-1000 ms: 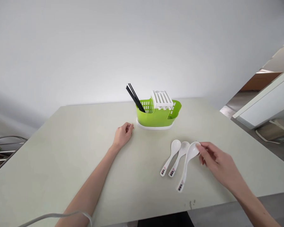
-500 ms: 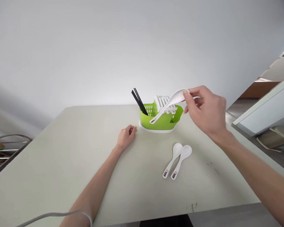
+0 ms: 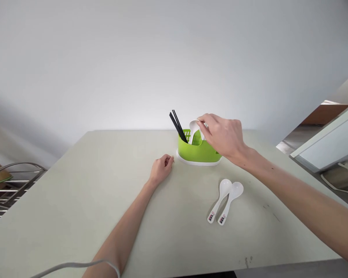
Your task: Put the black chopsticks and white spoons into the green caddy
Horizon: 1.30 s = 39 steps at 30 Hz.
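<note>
My right hand (image 3: 223,133) pinches a white spoon (image 3: 193,127) by its bowl, with the handle pointing down inside the green utensil holder (image 3: 198,153). Black chopsticks (image 3: 178,125) lean to the left in the same holder, beside the spoon. The holder's white slotted rack is mostly hidden behind my right hand. My left hand (image 3: 161,168) rests on the table just left of the holder, fingers curled, and nothing can be made out in it. Two more white spoons (image 3: 225,188) lie side by side on the table in front, bowls away from me.
The pale table (image 3: 104,181) reaches back to a white wall (image 3: 133,65). A grey cable (image 3: 75,265) crosses my left forearm. A metal rack (image 3: 16,185) stands beyond the table's left edge, and a white panel (image 3: 327,139) is at the right.
My right hand has moved left and down with the spoon, which turned from slanting above the holder to nearly upright with its handle inside. My left hand stays by the holder.
</note>
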Available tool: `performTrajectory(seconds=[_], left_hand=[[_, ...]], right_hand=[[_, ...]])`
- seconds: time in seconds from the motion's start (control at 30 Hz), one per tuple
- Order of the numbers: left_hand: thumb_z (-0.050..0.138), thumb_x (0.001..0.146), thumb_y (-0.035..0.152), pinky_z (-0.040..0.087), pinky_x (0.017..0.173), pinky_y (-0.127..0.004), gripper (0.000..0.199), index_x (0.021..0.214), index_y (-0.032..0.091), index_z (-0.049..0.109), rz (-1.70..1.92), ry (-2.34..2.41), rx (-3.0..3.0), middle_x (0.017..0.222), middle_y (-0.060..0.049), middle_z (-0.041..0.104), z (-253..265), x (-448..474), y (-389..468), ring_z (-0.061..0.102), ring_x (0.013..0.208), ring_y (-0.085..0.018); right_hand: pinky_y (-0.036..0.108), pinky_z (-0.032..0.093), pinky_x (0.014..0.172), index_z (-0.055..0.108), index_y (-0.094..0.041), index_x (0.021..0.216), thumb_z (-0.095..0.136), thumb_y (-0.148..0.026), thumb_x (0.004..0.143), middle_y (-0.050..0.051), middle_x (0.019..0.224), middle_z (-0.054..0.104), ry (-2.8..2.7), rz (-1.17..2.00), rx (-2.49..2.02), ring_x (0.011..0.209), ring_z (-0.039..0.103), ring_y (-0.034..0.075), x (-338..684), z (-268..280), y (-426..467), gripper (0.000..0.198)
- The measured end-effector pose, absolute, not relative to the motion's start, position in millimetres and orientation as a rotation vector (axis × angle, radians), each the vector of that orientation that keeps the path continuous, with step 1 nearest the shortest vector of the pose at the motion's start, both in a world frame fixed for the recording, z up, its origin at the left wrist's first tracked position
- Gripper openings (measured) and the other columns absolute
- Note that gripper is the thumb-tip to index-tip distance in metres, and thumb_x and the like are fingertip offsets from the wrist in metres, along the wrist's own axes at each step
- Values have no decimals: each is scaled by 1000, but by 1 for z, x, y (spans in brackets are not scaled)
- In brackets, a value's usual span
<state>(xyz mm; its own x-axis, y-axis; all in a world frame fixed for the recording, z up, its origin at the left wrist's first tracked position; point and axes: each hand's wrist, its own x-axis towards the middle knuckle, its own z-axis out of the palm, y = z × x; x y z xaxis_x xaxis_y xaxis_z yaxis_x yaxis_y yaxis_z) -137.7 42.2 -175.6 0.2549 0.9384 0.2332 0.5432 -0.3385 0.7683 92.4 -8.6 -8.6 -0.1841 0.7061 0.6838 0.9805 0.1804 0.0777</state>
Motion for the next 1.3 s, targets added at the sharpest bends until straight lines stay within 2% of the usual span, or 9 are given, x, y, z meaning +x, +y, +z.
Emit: performTrajectory(seconds=[0.2,0.57,0.7,0.87,1.07,1.17,1.3], left_hand=[[46,100,50,43,65,-31,35,82,24,61,937,1334,1986,68,-1,66,-178,-138,44,56,61,-18],[46,100,47,42,65,-29,33,82,23,62,938,1337,1990,69,0,66,-179,-138,44,56,61,-16],[47,100,47,42,65,-29,33,82,23,62,942,1329,1995,67,1,65,-179,-138,45,55,60,-16],[46,100,47,42,64,-29,34,83,23,61,939,1320,1994,67,1,65,-179,-138,46,54,59,-15],[47,100,48,41,66,-30,33,83,23,61,927,1324,1999,66,1,64,-178,-138,46,53,60,-16],[47,100,47,41,66,-30,33,83,23,60,913,1337,2005,67,1,64,-175,-137,45,54,61,-16],[48,99,47,41,67,-30,32,82,23,61,911,1353,2010,65,1,64,-174,-137,44,55,61,-17]], right_hand=[[32,20,59,69,-17,104,37,-32,112,10,99,74,-2161,-686,-1631,74,64,19,64,-6,-4,37],[33,30,62,65,-16,112,46,-22,103,12,102,77,-2289,-515,-1763,83,71,26,39,-17,18,22],[33,35,64,63,-15,118,48,-20,102,14,105,77,-2316,-459,-1787,87,72,28,35,-21,22,23],[33,34,62,65,-14,117,46,-20,103,15,107,77,-2320,-433,-1778,87,72,27,37,-25,20,24],[32,32,59,61,-18,128,44,-25,107,10,107,76,-2263,-421,-1650,87,71,25,47,-26,-4,29],[31,38,60,60,-20,129,48,-26,105,10,113,74,-2216,-355,-1529,90,70,24,56,-31,-20,28],[34,51,73,57,-20,131,55,-21,100,12,127,68,-2172,-238,-1327,102,69,25,77,-41,-39,31]])
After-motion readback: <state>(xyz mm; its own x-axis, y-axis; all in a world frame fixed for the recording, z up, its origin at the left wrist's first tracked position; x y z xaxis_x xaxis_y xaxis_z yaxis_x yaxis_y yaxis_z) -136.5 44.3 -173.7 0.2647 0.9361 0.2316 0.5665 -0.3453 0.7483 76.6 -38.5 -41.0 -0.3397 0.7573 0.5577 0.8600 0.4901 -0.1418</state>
